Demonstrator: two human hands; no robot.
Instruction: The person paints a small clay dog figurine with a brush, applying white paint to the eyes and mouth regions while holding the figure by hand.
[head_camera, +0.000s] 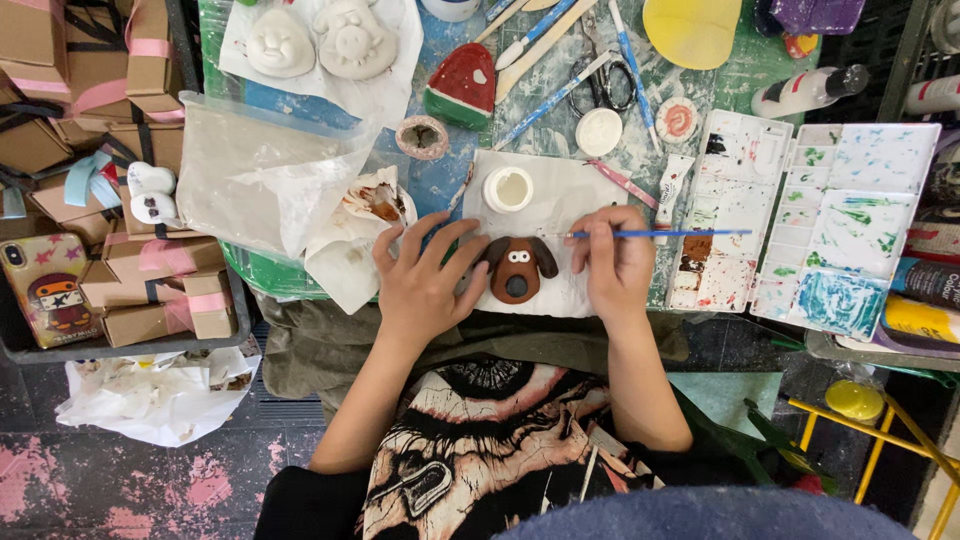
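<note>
The brown dog-head figurine (517, 268) is steadied on white paper (560, 195) between both hands: left hand (425, 285) fingers spread beside it, right hand (615, 262) pinching a blue paintbrush (660, 234). Light strokes are advised; the paint palette (735, 210) lies beyond the right fingers.

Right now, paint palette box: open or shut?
Open. The palette box lies spread flat, its two halves side by side, paint-stained wells facing up, right of the right hand holding the brush.

We see a green, paint-smeared surface (740, 70) beyond our fingers. Below them lies a dark floor (120, 480) with worn pink patches. Left of our fingers a dark tray (120, 348) holds cardboard boxes; lower right stands a yellow metal frame (880, 440). Light is even.
</note>
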